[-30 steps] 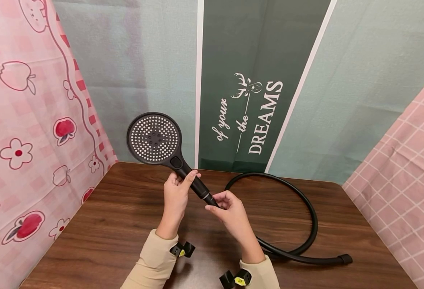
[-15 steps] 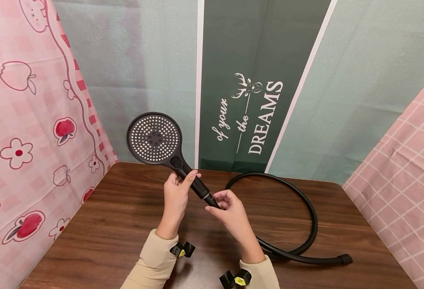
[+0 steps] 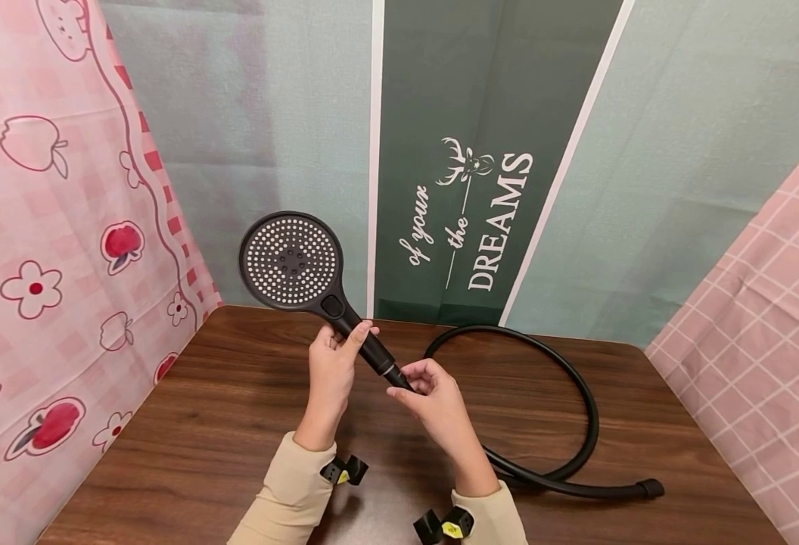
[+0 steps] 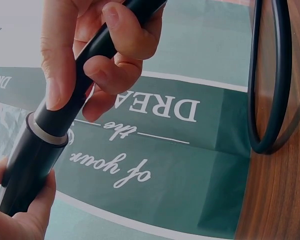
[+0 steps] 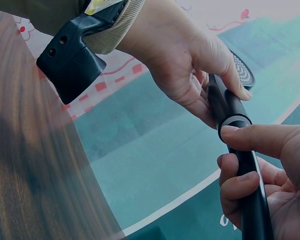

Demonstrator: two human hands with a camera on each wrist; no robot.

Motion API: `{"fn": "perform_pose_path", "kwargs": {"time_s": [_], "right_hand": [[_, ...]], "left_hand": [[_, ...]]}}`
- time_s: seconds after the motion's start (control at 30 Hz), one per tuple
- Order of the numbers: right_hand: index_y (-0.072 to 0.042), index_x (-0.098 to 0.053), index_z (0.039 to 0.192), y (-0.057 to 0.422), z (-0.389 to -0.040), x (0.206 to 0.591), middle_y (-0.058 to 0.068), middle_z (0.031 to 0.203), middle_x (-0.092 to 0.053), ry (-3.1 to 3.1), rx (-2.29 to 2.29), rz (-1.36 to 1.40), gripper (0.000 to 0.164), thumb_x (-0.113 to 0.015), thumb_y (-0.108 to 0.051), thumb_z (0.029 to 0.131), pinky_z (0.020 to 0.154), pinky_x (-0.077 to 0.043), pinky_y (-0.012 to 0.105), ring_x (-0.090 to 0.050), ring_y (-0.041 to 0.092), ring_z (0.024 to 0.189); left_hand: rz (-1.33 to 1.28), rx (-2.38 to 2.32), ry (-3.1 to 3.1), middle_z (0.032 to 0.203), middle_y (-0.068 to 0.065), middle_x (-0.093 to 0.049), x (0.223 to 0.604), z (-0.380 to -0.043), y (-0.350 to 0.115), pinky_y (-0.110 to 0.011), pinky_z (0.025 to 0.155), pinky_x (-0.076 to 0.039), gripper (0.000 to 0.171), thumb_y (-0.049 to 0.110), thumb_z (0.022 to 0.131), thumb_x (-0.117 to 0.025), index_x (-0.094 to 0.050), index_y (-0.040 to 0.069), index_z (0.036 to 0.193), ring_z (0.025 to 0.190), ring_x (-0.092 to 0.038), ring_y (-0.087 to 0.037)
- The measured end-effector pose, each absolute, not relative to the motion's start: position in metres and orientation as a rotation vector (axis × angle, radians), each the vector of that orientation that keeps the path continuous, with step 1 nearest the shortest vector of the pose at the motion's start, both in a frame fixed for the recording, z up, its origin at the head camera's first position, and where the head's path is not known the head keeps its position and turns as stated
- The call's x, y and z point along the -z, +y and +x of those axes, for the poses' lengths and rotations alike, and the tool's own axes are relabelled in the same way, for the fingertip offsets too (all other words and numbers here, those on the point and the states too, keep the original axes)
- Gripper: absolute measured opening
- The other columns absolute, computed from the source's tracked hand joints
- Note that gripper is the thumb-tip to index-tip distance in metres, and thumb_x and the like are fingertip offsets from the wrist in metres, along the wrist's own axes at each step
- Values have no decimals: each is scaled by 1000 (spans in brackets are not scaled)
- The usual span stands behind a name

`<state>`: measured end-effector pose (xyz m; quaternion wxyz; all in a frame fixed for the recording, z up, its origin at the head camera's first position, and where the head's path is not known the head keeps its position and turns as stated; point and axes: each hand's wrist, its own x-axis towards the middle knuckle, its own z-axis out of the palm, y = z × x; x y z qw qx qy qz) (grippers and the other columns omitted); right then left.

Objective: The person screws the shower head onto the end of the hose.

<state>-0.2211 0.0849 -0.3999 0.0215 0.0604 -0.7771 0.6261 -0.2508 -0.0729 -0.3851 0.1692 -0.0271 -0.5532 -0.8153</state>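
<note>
A: L hand [image 3: 332, 367], state?
B: Curled, not spread. Grips handle of the shower head [image 3: 290, 261] approx. mid-length; thumb on the near side, fingers partly hidden behind.

A: R hand [image 3: 438, 401]?
B: Pinching, thumb + fingers bent round the black connector [image 3: 399, 378] at the handle's lower end. R wrist view: one digit lies right by the pale ring [image 5: 235, 121] at the joint, others wrap the tube below it.

A: Gap btwn hands?
B: Small. Both on the same straight line of handle + connector, hands apart, near each other.

A: Shower head loc?
B: Head view, L of ctr, held up, tilted: round face upper L w/ white nozzles toward cam, handle running down to the R. R wrist view: only part of the face shows, upper R.

A: Hose [image 3: 592, 412]?
B: Black, looped on the tabletop [image 3: 236, 424], R of ctr; one end fitting [image 3: 651, 489] lower R of frame. Other end goes behind R hand, can't see the exact join.

A: Bkgd?
B: Green cloth [image 3: 495, 91] w/ white lettering, upper ctr.
</note>
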Motion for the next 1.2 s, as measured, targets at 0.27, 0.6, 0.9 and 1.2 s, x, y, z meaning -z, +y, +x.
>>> {"fn": "perform_pose_path", "kwargs": {"time_s": [0.27,0.6,0.9,1.2], "right_hand": [[-2,-64,105,85,-221,400,9,86,-68,-2417,-1920,177,32,-82,-8,80,49,-40,22,-47,9,57],[-1,-61,107,86,-221,402,12,92,-66,-2401,-1936,232,36,-82,-5,78,58,-45,21,-57,11,71],[-1,-63,105,85,-220,399,9,86,-66,-2413,-1932,197,32,-82,-7,79,52,-42,23,-52,9,63],[-2,-65,104,85,-220,400,9,88,-67,-2407,-1918,180,31,-82,-7,79,51,-42,23,-51,10,62]], "left_hand": [[-80,2322,-1568,86,1,-76,385,-251,-73,-20,83,-55,25,12,94,-68,-58,-2,112,90,-75,-16],[-81,2323,-1572,87,1,-76,386,-251,-73,-21,83,-55,25,12,94,-68,-58,-2,112,92,-75,-20],[-76,2323,-1567,86,0,-76,386,-251,-73,-21,83,-55,24,12,94,-69,-58,-1,111,92,-75,-21],[-75,2322,-1571,86,0,-76,386,-251,-73,-21,83,-55,25,11,94,-68,-58,-3,113,93,-75,-21]]}}
